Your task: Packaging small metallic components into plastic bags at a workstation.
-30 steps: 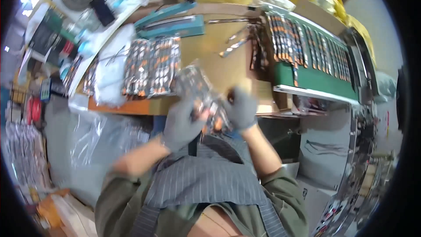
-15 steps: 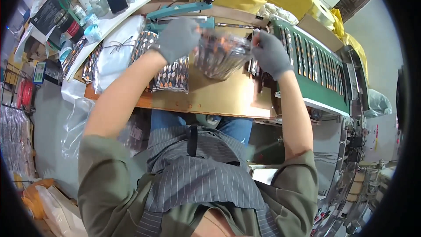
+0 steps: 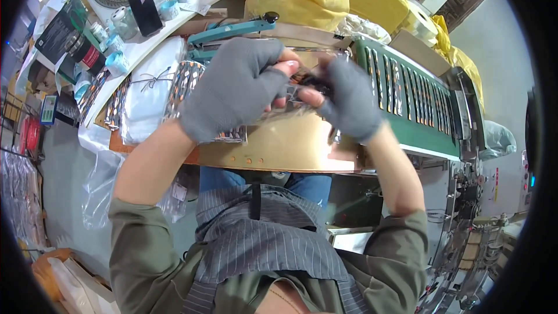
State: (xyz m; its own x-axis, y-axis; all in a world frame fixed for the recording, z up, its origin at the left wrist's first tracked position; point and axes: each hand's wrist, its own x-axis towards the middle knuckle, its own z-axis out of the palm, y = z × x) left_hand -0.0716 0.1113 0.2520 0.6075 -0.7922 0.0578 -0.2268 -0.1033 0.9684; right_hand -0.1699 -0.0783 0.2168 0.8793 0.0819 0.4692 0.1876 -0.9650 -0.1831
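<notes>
Over the middle of the table I hold a clear plastic bag (image 3: 296, 94) with slim black, white and orange patterned packets in it. My left hand (image 3: 229, 90), in a grey glove with bare fingertips, is closed on the bag's left side, thumb and fingers pinched together. My right hand (image 3: 353, 97), gloved alike, grips the right side with its thumb across the front; its fingers are smeared by motion. The two hands hide much of the bag. Partly behind my left hand stands a teal lever bag sealer (image 3: 232, 32).
At right, a green conveyor belt (image 3: 415, 122) carries a row of slim patterned packets (image 3: 415, 84). Clear bags (image 3: 145, 104) and filled patterned bundles lie left. A white shelf (image 3: 157, 38) holds a phone (image 3: 145, 11) and tape rolls. A yellow sack (image 3: 296, 0) stands behind.
Both hands have come closer together and nearer to me, bringing the bag with them. The bag, earlier hanging spread between them, is now mostly covered by my hands.
</notes>
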